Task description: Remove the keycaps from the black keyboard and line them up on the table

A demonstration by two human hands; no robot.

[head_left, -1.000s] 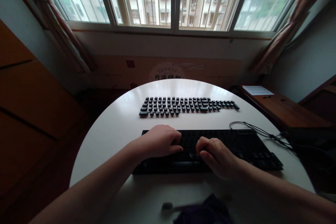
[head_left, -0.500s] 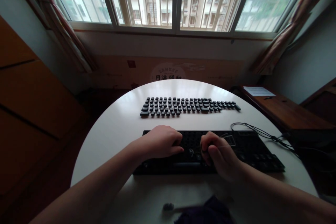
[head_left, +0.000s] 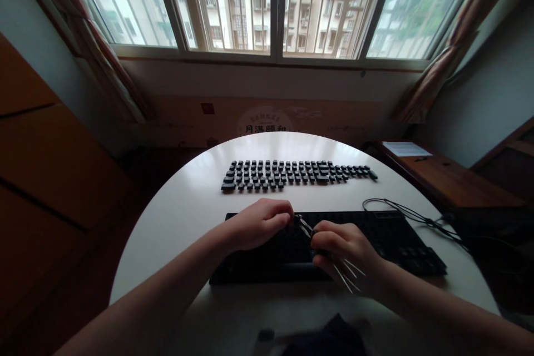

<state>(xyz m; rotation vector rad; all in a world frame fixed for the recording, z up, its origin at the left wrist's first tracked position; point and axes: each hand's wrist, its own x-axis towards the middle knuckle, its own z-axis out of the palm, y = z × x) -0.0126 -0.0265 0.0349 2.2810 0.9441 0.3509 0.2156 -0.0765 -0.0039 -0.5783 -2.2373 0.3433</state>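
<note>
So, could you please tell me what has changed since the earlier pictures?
The left hand has lifted its fingers to the tip of the wire tool. The right hand still grips the tool, whose tail has swung toward the person. The keyboard and loose keycaps stayed put.

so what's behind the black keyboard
Rows of loose keys lie behind the keyboard on the white table, plus a cable at the right. The left hand hides a patch just past the keyboard's far edge.
</note>
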